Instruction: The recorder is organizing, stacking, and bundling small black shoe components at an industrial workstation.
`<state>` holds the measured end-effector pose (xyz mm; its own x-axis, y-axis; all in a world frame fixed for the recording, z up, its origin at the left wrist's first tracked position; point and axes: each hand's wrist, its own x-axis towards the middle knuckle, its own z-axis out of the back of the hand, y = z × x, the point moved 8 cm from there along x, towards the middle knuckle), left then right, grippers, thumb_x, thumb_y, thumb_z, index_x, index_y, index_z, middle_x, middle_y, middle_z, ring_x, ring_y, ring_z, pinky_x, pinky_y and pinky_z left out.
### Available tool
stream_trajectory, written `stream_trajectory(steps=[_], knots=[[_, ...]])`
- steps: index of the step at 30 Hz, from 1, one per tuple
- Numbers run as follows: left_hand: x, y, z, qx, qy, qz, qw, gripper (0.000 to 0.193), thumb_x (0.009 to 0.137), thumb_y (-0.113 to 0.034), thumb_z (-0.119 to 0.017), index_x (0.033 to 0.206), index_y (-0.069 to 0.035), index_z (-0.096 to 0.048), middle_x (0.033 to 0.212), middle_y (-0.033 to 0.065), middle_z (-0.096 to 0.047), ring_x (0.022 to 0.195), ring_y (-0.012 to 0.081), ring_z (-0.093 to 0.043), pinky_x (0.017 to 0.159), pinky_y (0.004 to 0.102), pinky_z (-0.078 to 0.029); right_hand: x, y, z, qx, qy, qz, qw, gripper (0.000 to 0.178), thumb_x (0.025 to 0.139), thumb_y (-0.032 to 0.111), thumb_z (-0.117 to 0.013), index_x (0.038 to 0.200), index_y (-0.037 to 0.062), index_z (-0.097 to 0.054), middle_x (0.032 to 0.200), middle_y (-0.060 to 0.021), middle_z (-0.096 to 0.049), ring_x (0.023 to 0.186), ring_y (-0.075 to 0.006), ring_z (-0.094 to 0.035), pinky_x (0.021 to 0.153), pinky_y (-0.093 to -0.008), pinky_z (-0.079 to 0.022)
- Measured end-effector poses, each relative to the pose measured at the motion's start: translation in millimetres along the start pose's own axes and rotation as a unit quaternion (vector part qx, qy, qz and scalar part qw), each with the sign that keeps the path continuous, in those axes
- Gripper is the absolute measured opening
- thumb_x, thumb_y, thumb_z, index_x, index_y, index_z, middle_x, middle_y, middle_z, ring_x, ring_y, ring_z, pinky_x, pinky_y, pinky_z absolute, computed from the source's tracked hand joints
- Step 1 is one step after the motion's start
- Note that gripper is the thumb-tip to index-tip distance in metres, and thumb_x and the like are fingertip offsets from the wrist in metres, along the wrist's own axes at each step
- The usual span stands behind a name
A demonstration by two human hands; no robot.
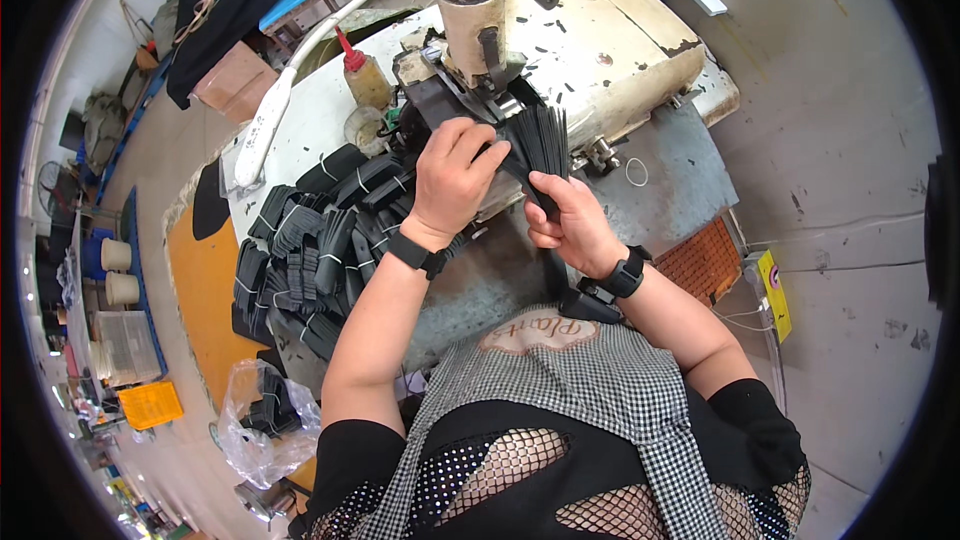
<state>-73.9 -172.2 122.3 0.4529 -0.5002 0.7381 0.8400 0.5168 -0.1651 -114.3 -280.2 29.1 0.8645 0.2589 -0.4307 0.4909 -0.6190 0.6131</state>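
My right hand grips a fanned stack of thin black strips, thumb across its near end. The strips stand up in front of the machine head. Just to the left, my left hand has its fingers curled together beside the machine's dark working area. The fingertips come close to a black piece next to the stack, and what they pinch, if anything, is hidden. Bundles of black strips, several tied with light bands, lie heaped left of my left forearm.
A worn, cream-coloured machine body fills the far right of the table. At the far left stand a bottle with a red nozzle and a white lamp arm. A clear plastic bag with black pieces hangs low at the left.
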Motion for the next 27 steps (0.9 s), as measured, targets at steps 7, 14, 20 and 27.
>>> stream_trajectory(steps=[7, 14, 20, 27], knots=[[-12, 4, 3, -0.028, -0.034, -0.026, 0.999, 0.030, 0.062, 0.005, -0.067, 0.090, -0.004, -0.066, 0.086, 0.0067, -0.060, 0.080, 0.0257, -0.058, 0.068, 0.0339, -0.050, -1, 1, 4, 0.003, 0.001, 0.014, 1.000, 0.016, 0.095, 0.022, -0.051, 0.084, 0.0099, -0.050, 0.058, 0.0007, -0.047, 0.042, -0.0050, -0.027, 0.040, -0.0208, -0.025], [-6, 2, 3, 0.005, -0.019, -0.019, 1.000, 0.028, 0.063, 0.004, -0.067, 0.090, -0.005, -0.066, 0.086, 0.0070, -0.060, 0.081, 0.0260, -0.058, 0.068, 0.0351, -0.050, 0, -2, 2, 0.006, 0.003, 0.003, 1.000, 0.017, 0.095, 0.021, -0.052, 0.083, 0.0103, -0.049, 0.060, 0.0002, -0.049, 0.043, -0.0049, -0.029, 0.040, -0.0209, -0.025], [-3, 3, 1, 0.001, -0.011, -0.003, 1.000, 0.029, 0.064, 0.004, -0.066, 0.091, -0.006, -0.067, 0.087, 0.0073, -0.059, 0.084, 0.0264, -0.057, 0.068, 0.0354, -0.050, -1, -1, 2, 0.018, -0.010, 0.003, 1.000, 0.017, 0.094, 0.021, -0.052, 0.081, 0.0109, -0.048, 0.061, -0.0002, -0.050, 0.043, -0.0052, -0.029, 0.040, -0.0210, -0.025], [-8, 5, 1, -0.010, -0.016, -0.014, 1.000, 0.029, 0.064, 0.004, -0.065, 0.092, -0.004, -0.066, 0.085, 0.0070, -0.059, 0.080, 0.0264, -0.058, 0.067, 0.0349, -0.050, -1, -3, 1, 0.010, -0.009, 0.002, 1.000, 0.017, 0.094, 0.022, -0.053, 0.082, 0.0108, -0.047, 0.061, -0.0006, -0.049, 0.042, -0.0052, -0.029, 0.039, -0.0211, -0.026]])
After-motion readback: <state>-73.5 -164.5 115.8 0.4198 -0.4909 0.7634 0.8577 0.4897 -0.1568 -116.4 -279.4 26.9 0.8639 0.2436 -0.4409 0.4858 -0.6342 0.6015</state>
